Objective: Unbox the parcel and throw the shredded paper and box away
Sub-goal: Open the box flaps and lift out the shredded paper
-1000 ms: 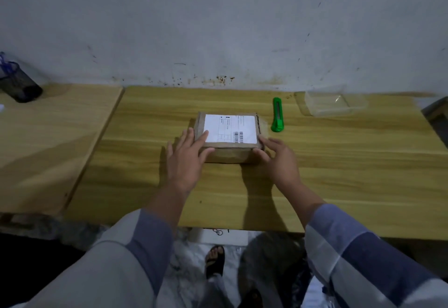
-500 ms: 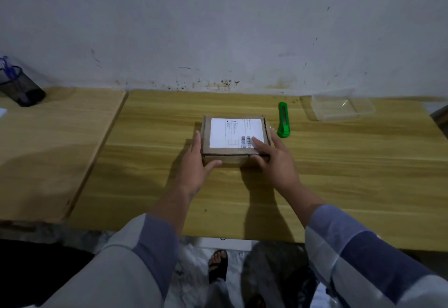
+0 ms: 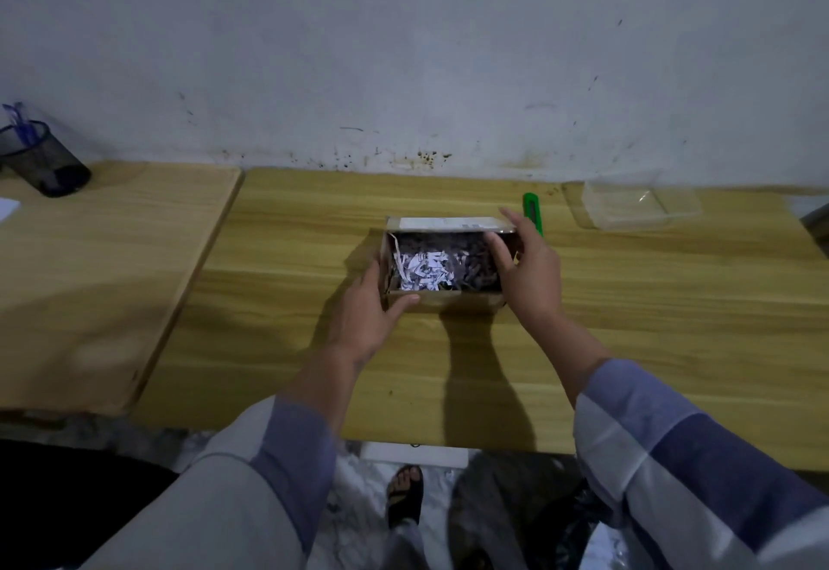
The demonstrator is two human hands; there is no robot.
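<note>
Small brown cardboard box (image 3: 444, 300) mid wooden table (image 3: 628, 322), long axis L-R, lid (image 3: 448, 223) up at back. L hand (image 3: 365, 313) clamps front-left corner; R hand (image 3: 531, 273) pinches lid's right end. White-grey shredded paper (image 3: 424, 271) inside, just below R thumb, so R nearer.

Green cutter (image 3: 533, 208) half hidden behind right hand (image 3: 531, 278), lid label (image 3: 448, 223) unreadable — white sheet (image 3: 6, 213) cut off at left edge

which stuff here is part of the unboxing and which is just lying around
Job in hand: cardboard box, its lid held up by the right hand, shredded paper inside, left hand gripping the box's near corner.
Lying about: green cutter, clear plastic tub, mesh pen pot, white sheet at far left.
</note>
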